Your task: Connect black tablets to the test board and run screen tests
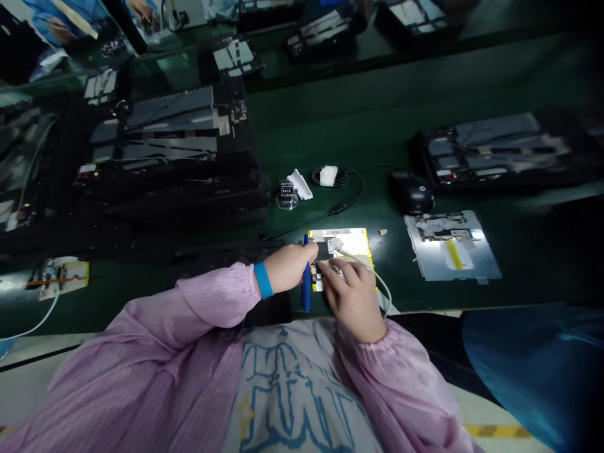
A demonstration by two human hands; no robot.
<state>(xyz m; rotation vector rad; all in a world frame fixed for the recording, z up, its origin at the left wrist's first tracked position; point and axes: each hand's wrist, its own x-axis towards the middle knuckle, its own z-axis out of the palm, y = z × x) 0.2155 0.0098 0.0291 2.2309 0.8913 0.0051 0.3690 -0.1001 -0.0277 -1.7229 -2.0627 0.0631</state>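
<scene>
A flat battery pack with a small circuit board [353,238] and yellow edges lies at the table's front edge. My left hand [287,267], with a blue wristband, is closed around a slim blue pen-like stick [306,296] along the pack's left side; its thumb reaches over the board's edge. My right hand [355,296] rests over the pack's lower part, fingers bent and pressed together on the board. Whatever sits under those fingertips is hidden. A white cable [385,290] curves from the board around the right side of this hand.
A tally counter [286,195], a coiled black cable [329,176] and a black mouse [412,192] lie beyond. To the right is a metal plate [455,248]. Stacked device housings [174,138] stand left, another housing [495,151] right. Co-workers' hands [141,11] show at top left.
</scene>
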